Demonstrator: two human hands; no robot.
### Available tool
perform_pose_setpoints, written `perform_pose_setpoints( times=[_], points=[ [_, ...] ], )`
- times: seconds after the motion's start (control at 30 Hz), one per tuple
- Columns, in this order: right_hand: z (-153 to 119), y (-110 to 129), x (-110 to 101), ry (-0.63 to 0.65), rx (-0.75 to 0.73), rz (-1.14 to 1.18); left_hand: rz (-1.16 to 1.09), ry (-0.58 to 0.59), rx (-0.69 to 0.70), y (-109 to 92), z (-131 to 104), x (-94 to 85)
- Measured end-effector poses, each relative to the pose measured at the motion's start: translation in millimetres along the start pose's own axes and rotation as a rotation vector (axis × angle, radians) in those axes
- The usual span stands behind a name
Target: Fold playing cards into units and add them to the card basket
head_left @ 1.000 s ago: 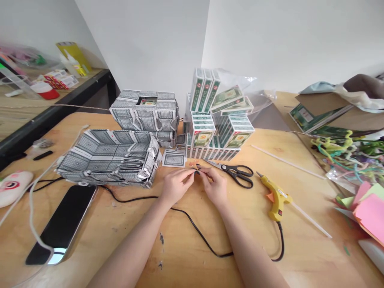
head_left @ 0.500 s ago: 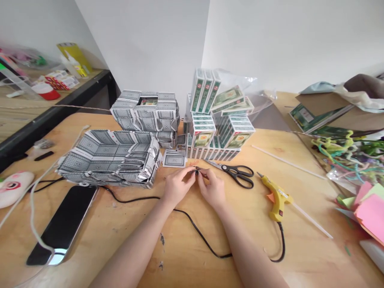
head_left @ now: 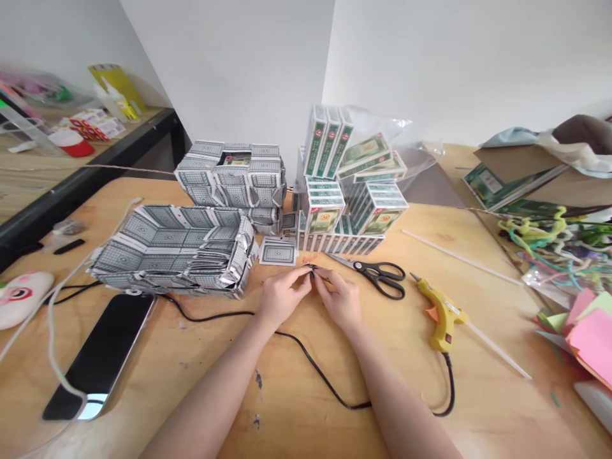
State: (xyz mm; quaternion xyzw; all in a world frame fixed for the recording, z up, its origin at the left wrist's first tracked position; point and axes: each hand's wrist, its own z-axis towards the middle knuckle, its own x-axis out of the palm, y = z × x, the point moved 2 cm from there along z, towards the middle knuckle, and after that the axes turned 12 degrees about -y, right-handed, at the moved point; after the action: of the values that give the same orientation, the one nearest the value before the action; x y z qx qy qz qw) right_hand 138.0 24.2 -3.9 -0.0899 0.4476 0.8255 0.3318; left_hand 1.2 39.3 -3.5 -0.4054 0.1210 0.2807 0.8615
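Note:
My left hand (head_left: 285, 293) and my right hand (head_left: 338, 296) meet at the middle of the table, fingertips pinched around a small dark piece (head_left: 312, 270). Fingers hide most of that piece, so its kind does not show. Just beyond the left hand lies a small stack of playing cards (head_left: 278, 251), backs up. Black-handled scissors (head_left: 380, 275) rest beside the right hand, blades toward the card boxes. Left of my hands stands an open box built of folded playing cards (head_left: 176, 252), with more cards lying inside its right end.
A second folded-card structure (head_left: 232, 182) stands behind. Stacked card boxes (head_left: 329, 210) rise behind my hands. At right lie a yellow glue gun (head_left: 442, 315), a glue stick (head_left: 459, 256) and coloured paper (head_left: 590, 331). A phone (head_left: 102, 354) and a black cable (head_left: 306, 357) lie nearer me.
The view has shifted very slightly. Both hands stay in the same place, with a slight change in the fingers around the dark piece.

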Motion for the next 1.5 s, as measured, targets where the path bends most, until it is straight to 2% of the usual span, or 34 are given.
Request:
perform_pose_setpoints(
  times=[0.3, 0.63, 1.0, 1.2, 1.33, 1.5],
  points=[
    [0, 0, 0, -0.058, -0.052, -0.018, 0.047, 0.042, -0.016, 2, 0, -1.2],
    [-2, -6, -1, -0.075, 0.022, -0.02, -0.051, 0.09, -0.058, 1, 0, -0.2],
    [-4, -4, 2, -0.055, -0.011, -0.053, -0.074, 0.062, -0.086, 5, 1, 1.3],
    [-5, -4, 3, -0.006, 0.064, -0.053, -0.077, 0.023, -0.077, 8, 1, 2.1],
    [-4, -6, 4, 0.04, 0.132, 0.044, -0.051, 0.015, -0.071, 7, 3, 0.0],
    [2, -11, 1, -0.049, 0.251, 0.132, -0.024, 0.001, -0.117, 5, 3, -2.6]
  ],
)
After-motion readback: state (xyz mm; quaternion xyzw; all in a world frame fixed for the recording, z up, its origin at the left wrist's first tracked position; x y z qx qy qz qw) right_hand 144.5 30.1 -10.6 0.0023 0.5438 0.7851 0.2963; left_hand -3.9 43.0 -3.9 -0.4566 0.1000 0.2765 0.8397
